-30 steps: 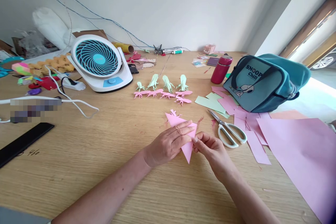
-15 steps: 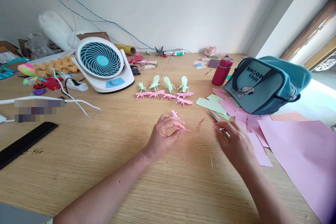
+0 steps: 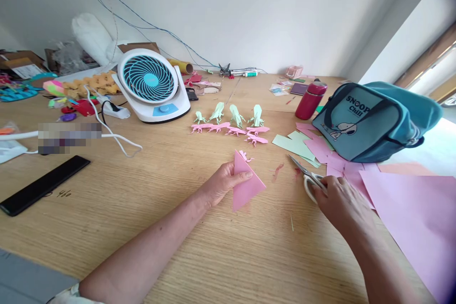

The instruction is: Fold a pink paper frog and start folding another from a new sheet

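My left hand [image 3: 223, 181] pinches a folded pink paper triangle [image 3: 245, 185] just above the wooden table [image 3: 160, 228], thumb on its upper face. My right hand [image 3: 340, 202] is to the right, its fingers closed over the white handles of a pair of scissors [image 3: 306, 175] that lie on the table with blades pointing up-left. A small pink paper scrap [image 3: 246, 156] lies just behind the triangle.
Rows of green [image 3: 230, 114] and pink folded figures [image 3: 231, 129] sit mid-table. A white-blue fan [image 3: 151, 84] stands back left, a red bottle [image 3: 308, 99] and teal bag [image 3: 374, 121] back right. Pink sheets [image 3: 413, 204] cover the right side; a black bar [image 3: 44, 184] lies left.
My right hand let go of the pink paper and moved right onto the scissors. My left hand kept the paper and lifted it, showing its flat face.
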Action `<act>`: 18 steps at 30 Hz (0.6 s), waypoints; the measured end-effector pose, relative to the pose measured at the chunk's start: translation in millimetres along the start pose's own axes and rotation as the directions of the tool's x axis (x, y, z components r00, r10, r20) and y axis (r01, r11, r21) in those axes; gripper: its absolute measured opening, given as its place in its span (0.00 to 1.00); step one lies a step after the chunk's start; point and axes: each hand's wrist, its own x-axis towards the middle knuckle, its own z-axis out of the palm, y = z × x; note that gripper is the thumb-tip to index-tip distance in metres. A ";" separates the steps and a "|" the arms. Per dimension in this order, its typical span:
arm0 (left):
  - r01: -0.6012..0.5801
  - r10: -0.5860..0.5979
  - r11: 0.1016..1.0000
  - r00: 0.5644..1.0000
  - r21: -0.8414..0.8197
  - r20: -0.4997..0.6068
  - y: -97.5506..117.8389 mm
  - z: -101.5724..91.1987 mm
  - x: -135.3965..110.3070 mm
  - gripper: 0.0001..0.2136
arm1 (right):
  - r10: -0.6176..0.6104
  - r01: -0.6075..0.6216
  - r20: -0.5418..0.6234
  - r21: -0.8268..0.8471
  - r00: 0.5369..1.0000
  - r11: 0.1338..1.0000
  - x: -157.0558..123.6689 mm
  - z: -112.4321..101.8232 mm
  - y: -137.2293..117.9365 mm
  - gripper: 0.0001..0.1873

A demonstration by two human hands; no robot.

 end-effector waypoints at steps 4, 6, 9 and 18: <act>0.009 -0.009 1.000 1.000 0.026 0.008 5.7 -4.2 -1.6 0.16 | -0.148 0.008 0.188 0.591 0.971 0.807 -12.6 -12.8 -34.8 0.20; 0.021 -0.021 0.999 1.000 0.046 0.002 11.2 -6.8 -3.0 0.16 | -0.338 -0.024 0.295 0.784 0.894 0.621 -21.5 -16.3 -52.1 0.23; 0.011 -0.011 0.998 1.000 0.062 -0.002 21.1 -10.5 -5.4 0.16 | -0.455 -0.132 0.418 0.833 0.786 0.537 -34.1 -19.1 -69.9 0.26; 0.055 -0.057 0.998 0.991 -0.017 -0.118 40.9 -18.0 -10.0 0.16 | -0.696 -0.244 0.416 0.909 0.585 0.338 -55.0 -21.0 -82.0 0.31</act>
